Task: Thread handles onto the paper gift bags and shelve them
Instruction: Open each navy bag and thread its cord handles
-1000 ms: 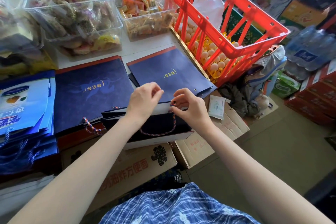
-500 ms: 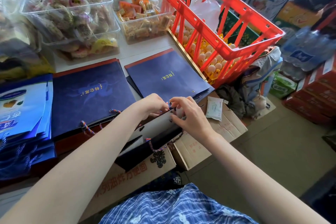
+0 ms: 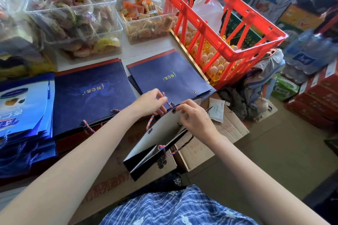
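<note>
Navy paper gift bag (image 3: pixel 157 144) rests propped open on the cardboard boxes (image 3: pixel 225 129) so its top edge faces you. Your right hand (image 3: pixel 193 118) pinches that edge to steady the hole; your left hand (image 3: pixel 150 102) pinches the braided cord (image 3: pixel 167 103), likely to feed it through.

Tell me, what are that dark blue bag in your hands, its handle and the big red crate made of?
Bag: stiff matte paper or card, judging by crisp folds and its white inside. Handle cord: twisted multicoloured textile rope, fibre unclear. Red crate: moulded plastic, with a slightly glossy, even colour and openwork ribs.
</note>
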